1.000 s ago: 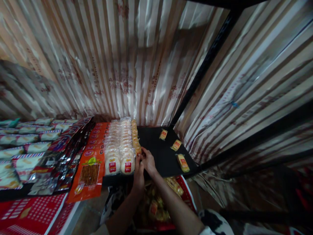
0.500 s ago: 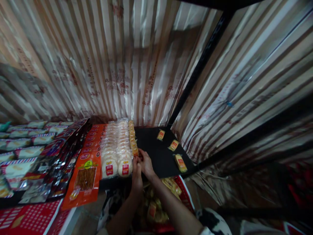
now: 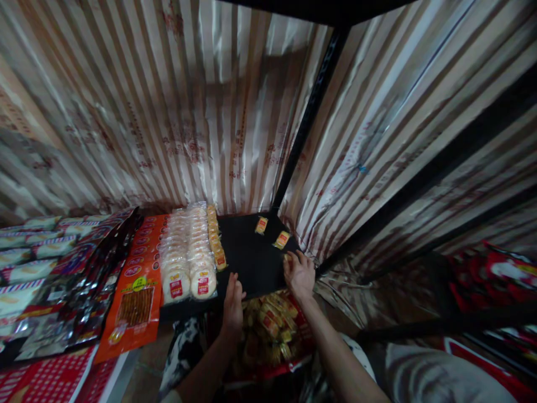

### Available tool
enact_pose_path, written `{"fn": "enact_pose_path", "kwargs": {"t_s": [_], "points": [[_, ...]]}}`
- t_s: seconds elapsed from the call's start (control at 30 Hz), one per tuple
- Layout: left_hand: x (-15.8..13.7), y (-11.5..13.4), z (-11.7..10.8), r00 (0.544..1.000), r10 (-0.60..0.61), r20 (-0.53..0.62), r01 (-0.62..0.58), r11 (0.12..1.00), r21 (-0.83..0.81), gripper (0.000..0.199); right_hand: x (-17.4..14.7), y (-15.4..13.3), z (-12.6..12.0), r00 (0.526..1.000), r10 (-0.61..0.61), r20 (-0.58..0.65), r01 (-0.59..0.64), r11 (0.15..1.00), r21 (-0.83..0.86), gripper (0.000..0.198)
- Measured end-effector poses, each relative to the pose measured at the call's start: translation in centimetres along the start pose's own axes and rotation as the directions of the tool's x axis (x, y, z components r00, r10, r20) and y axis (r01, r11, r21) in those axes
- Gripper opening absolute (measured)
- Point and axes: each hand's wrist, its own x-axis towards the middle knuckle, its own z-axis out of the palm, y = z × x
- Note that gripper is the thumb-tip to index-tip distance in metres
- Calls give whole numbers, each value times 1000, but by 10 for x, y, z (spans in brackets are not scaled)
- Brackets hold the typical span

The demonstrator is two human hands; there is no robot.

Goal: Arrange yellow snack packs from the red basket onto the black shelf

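My right hand [image 3: 300, 274] is over the right end of the black shelf board [image 3: 251, 252]. Its fingers are curled on a small yellow-wrapped snack packet, mostly covered by the hand. My left hand [image 3: 233, 299] holds nothing at the front edge, fingers apart. Just left of it runs a row of small yellow packets [image 3: 217, 246], standing close together. Two more packets lie loose toward the back corner: one yellow packet [image 3: 260, 225] and another yellow packet [image 3: 282, 240]. Below the hands sits a red-edged container [image 3: 300, 364] full of similar yellow packets [image 3: 272, 319].
Two rows of round white crackers [image 3: 203, 282] in clear wrap stand beside the yellow row. Farther left are orange snack bags [image 3: 134, 302], dark shiny bags [image 3: 96, 268] and white packs [image 3: 33, 268]. A black post [image 3: 308, 120] rises at the corner before striped sheeting [image 3: 188, 112].
My hands have parted. The right moved from the yellow row to the loose packet on the right and covers it; the left drew back slightly and opened. The view turned right.
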Motion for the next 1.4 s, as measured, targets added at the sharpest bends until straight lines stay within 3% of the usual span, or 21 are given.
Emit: {"fn": "enact_pose_path", "kwargs": {"t_s": [0.1,0.23,0.33,0.47,0.57,0.63,0.7,0.77,0.83,0.87,0.93,1.0,1.17,1.3,1.4], "points": [[-10,-2,4,1000,-13,15,12,999,32,50,-4,16,-3,986,9,166,-10,1000,0,37],[-16,-3,3,1000,-26,-17,29,990,137,40,-19,14,1,953,-170,251,109,965,238,45],[-17,0,0,998,-59,-38,66,979,194,37,-34,-1,-1,922,-227,314,97,919,381,53],[-20,11,-5,991,-106,-79,119,978,172,50,-50,-26,-15,805,-429,409,170,828,534,53],[-22,19,-10,993,-117,-29,120,978,169,60,-56,-44,-29,697,-603,387,280,726,628,54],[-22,21,-13,995,-98,10,95,981,172,53,-56,-54,-35,662,-662,352,341,684,645,55],[-22,22,-15,997,-82,7,80,986,148,43,-56,-61,-37,693,-650,312,365,689,626,54],[-22,23,-15,996,-79,-42,83,993,82,39,-56,-65,-34,793,-550,260,306,730,611,53],[-21,24,-15,993,-77,-88,77,997,-7,37,-57,-69,-28,886,-372,276,121,762,636,49],[-21,24,-15,992,-75,-98,70,997,-45,36,-59,-71,-24,900,-291,325,5,752,659,45],[-20,23,-15,993,-70,-100,60,993,-97,31,-64,-76,-16,866,-207,455,-203,685,700,38],[-19,22,-15,991,-67,-112,53,990,-129,26,-70,-83,-9,827,-204,524,-327,585,743,36],[-14,20,-14,986,-96,-134,74,984,-165,21,-78,-99,10,849,-131,513,-414,438,798,38],[-9,20,-18,978,-180,-109,162,975,-154,27,-67,-105,22,859,-145,490,-392,429,814,35],[-6,19,-22,968,-203,-151,191,978,-88,32,-54,-108,30,892,-130,433,-306,531,790,35]]}}
